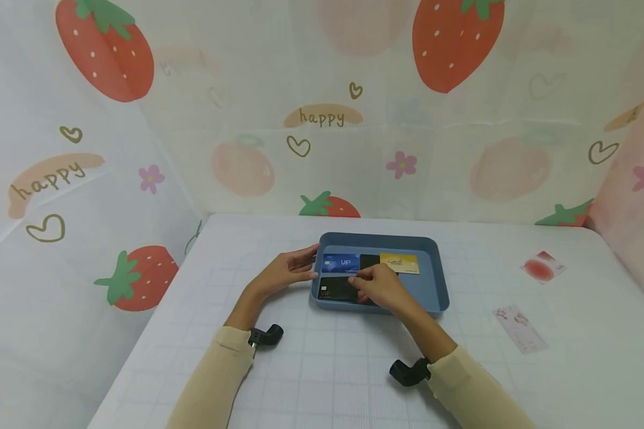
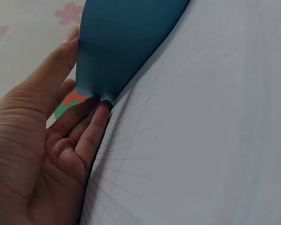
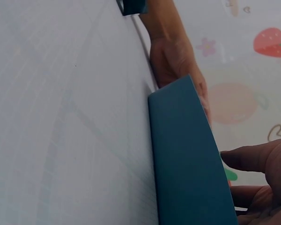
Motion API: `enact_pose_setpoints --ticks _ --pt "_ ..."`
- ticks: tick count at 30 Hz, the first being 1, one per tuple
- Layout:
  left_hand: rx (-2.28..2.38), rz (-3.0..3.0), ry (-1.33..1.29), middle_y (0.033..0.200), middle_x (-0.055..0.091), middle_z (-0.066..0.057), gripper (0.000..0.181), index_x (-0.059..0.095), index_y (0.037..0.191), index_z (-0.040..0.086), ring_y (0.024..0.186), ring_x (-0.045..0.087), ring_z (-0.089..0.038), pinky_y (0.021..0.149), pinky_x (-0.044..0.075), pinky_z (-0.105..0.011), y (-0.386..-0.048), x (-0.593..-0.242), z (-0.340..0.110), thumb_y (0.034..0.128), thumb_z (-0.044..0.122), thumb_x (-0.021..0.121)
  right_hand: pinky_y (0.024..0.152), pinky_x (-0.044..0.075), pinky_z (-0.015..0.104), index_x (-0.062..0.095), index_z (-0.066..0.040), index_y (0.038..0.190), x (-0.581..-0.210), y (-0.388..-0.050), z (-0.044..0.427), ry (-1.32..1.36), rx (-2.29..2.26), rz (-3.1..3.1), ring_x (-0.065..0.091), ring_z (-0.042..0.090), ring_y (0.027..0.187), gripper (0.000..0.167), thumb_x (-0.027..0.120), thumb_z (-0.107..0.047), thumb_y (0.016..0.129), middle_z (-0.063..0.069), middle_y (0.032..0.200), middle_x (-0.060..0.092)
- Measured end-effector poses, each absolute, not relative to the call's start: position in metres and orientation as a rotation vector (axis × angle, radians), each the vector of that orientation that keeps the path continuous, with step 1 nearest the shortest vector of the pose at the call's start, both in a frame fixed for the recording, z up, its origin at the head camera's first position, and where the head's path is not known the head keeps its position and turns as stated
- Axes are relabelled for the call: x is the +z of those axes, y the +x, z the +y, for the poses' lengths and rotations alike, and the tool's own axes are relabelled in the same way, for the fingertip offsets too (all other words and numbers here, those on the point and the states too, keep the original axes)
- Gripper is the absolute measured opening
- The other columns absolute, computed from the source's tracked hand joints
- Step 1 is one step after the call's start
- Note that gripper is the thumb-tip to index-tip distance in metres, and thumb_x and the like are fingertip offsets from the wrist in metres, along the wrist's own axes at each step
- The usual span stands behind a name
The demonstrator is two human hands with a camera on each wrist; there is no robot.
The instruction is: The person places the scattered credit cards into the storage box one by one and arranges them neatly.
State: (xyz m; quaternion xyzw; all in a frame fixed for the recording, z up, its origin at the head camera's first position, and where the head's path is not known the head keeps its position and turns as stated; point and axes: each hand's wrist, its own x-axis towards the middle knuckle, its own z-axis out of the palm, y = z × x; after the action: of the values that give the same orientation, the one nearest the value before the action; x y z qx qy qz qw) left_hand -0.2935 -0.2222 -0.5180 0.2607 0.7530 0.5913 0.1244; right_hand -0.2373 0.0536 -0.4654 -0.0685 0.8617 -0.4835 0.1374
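A blue-grey rectangular tray rests on the table with several cards inside. My left hand touches its left wall, thumb and fingers spread along the outside. In the left wrist view, that hand's fingertips meet the tray's lower edge. My right hand reaches over the front wall, thumb and forefinger beside a black VIP card. A dark, partly reddish thing lies under this hand; whether the fingers pinch it is hidden. Behind are a blue VIP card, a dark card and a yellow card.
To the right of the tray, a strawberry-red print and a pale pink print show on the white table. A patterned sheet hangs behind and at both sides. Black camera mounts sit at the wrists.
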Motion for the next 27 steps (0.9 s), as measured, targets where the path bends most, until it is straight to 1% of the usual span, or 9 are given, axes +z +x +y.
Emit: enact_pose_setpoints --ticks 4,9,13,17,20,25,27 --pt "1.718 2.201 0.75 0.16 0.039 -0.009 0.073 0.038 0.156 0.004 0.143 0.043 -0.027 0.113 0.041 -0.027 -0.293 -0.5171 -0.2219 0.0929 0.005 0.074 0.072 0.062 0.031 0.066 0.01 0.127 -0.4644 -0.2362 0.0542 -0.199 -1.382 2.511 0.07 0.016 0.068 0.042 0.068 -0.022 0.099 0.013 0.096 0.073" --pt "1.724 2.198 0.77 0.16 0.038 -0.012 0.073 0.037 0.156 0.002 0.143 0.043 -0.03 0.114 0.041 -0.029 -0.2933 -0.5179 -0.2223 0.0928 0.003 0.074 0.071 0.061 0.032 0.066 0.009 0.126 -0.4637 -0.2358 0.0544 -0.216 -1.368 2.527 0.07 0.016 0.067 0.041 0.067 -0.022 0.099 0.012 0.095 0.074" --pt "1.715 2.207 0.769 0.161 0.038 -0.011 0.072 0.037 0.156 0.003 0.144 0.043 -0.029 0.114 0.04 -0.028 -0.2926 -0.5183 -0.2227 0.0931 0.004 0.073 0.071 0.06 0.032 0.067 0.009 0.126 -0.463 -0.2356 0.0548 -0.229 -1.361 2.531 0.071 0.016 0.068 0.041 0.067 -0.021 0.099 0.013 0.094 0.074" --pt "1.72 2.202 0.757 0.16 0.038 -0.009 0.072 0.037 0.156 0.003 0.144 0.043 -0.027 0.114 0.04 -0.027 -0.2921 -0.518 -0.2228 0.0933 0.004 0.073 0.073 0.061 0.033 0.067 0.009 0.125 -0.4622 -0.2354 0.0553 -0.228 -1.357 2.532 0.071 0.016 0.069 0.04 0.067 -0.021 0.099 0.014 0.098 0.074" --pt "1.725 2.195 0.761 0.161 0.038 -0.01 0.072 0.037 0.156 0.003 0.144 0.043 -0.028 0.114 0.04 -0.028 -0.292 -0.5179 -0.2226 0.0932 0.004 0.073 0.074 0.061 0.034 0.067 0.009 0.124 -0.462 -0.2353 0.0557 -0.229 -1.357 2.529 0.071 0.016 0.07 0.04 0.067 -0.022 0.099 0.014 0.101 0.074" --pt "1.727 2.193 0.776 0.161 0.037 -0.012 0.072 0.037 0.156 0.002 0.144 0.041 -0.03 0.115 0.039 -0.029 -0.2921 -0.518 -0.2229 0.0933 0.004 0.073 0.07 0.062 0.032 0.067 0.009 0.125 -0.4627 -0.2356 0.0564 -0.246 -1.369 2.524 0.071 0.016 0.069 0.04 0.067 -0.021 0.099 0.014 0.102 0.074" --pt "1.725 2.197 0.775 0.161 0.037 -0.012 0.072 0.037 0.156 0.003 0.144 0.041 -0.03 0.115 0.039 -0.029 -0.2918 -0.5174 -0.2233 0.0932 0.003 0.073 0.068 0.063 0.033 0.066 0.01 0.126 -0.462 -0.2357 0.0567 -0.262 -1.391 2.513 0.071 0.018 0.07 0.041 0.067 -0.02 0.099 0.015 0.103 0.073"
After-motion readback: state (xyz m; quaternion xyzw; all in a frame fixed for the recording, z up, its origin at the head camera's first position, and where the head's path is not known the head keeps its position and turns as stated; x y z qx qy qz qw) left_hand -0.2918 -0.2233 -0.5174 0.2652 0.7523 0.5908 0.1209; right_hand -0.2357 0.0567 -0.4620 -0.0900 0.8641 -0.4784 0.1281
